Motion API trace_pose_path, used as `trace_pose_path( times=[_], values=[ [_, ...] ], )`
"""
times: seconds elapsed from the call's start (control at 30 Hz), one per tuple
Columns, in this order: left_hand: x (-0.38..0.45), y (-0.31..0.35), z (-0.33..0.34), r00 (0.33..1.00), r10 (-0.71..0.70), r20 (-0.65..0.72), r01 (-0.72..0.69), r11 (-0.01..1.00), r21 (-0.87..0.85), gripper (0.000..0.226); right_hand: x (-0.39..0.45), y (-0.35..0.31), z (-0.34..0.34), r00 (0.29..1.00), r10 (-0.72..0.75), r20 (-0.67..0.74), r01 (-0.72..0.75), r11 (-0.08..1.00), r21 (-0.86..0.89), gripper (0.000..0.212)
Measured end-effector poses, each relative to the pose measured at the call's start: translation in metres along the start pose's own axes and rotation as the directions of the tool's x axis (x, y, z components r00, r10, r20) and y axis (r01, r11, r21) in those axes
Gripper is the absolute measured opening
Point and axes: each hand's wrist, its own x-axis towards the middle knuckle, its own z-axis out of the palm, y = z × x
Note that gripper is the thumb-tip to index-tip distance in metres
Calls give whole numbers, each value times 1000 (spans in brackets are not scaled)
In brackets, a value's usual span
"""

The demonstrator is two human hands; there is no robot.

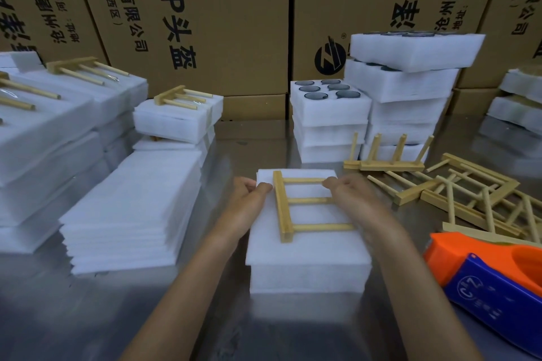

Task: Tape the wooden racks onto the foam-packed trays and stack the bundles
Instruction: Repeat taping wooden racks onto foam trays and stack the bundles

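Observation:
A wooden rack (296,204) with three pegs lies flat on a white foam-packed tray (308,261) in the middle of the steel table. My left hand (249,202) holds the tray's far left edge, thumb beside the rack's bar. My right hand (355,199) lies over the pegs' right ends, fingers curled at the top peg. An orange and blue tape dispenser (492,275) sits at the right, apart from both hands.
Loose wooden racks (457,193) are piled at the right. Stacks of foam trays with dark cups (328,114) stand behind. Taped bundles (176,114) and flat foam sheets (132,214) fill the left. Cardboard boxes (205,23) wall the back.

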Motion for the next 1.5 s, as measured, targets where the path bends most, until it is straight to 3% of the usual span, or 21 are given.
trace_pose_path(
  times=[0.13, 0.23, 0.37, 0.67, 0.73, 0.83, 0.97, 1.03, 1.1, 1.2, 1.3, 1.4, 1.5],
  values=[
    [-4, -1, 8, 1000, -2, 14, 4, 996, -93, 17, 6, 6, 3, 999, -49, 2, 49, 999, -3, 12],
    [-9, 3, 6, 1000, 1, 29, 3, 991, -131, 22, 7, 8, 5, 998, -59, 12, 59, 998, -18, 26],
    [-15, 5, 3, 994, 43, 98, -22, 979, -201, 27, 6, 8, 4, 998, -66, -3, 66, 998, -18, 27],
    [-12, 4, 2, 997, 25, 72, -9, 977, -215, 26, -2, 16, -2, 999, -50, 3, 49, 981, 188, 15],
    [-11, 3, 0, 999, 10, 48, 1, 976, -217, 29, -8, 18, -4, 996, -78, -52, 87, 975, 205, 15],
    [-10, 7, -1, 1000, 29, -12, -31, 989, -145, 38, -28, 14, -11, 947, -230, -226, 268, 951, 153, 20],
    [-19, 17, -2, 963, 212, -164, -220, 975, -31, 35, -74, 22, -52, 836, -453, -311, 468, 883, -29, 22],
    [-28, 23, -2, 903, 383, -195, -371, 924, 97, 32, -93, 36, -87, 787, -471, -398, 450, 880, -152, 17],
    [-39, 32, 4, 811, 555, -184, -510, 826, 241, 29, -105, 52, -122, 754, -438, -490, 320, 896, -309, 13],
    [-57, 55, 31, 694, 716, -74, -649, 667, 366, 27, -113, 74, -149, 816, -316, -483, 5, 841, -541, 18],
    [-72, 76, 68, 700, 677, 227, -711, 631, 311, 31, -118, 79, -145, 808, -356, -470, -128, 672, -729, 42],
    [-79, 86, 109, 652, 407, 640, -729, 568, 383, 47, -111, 83, -145, 769, -434, -469, -125, 618, -776, 46],
    [-83, 90, 142, 589, 88, 804, -673, 604, 427, 56, -101, 88, -153, 712, -533, -457, -29, 628, -778, 44]
  ],
)
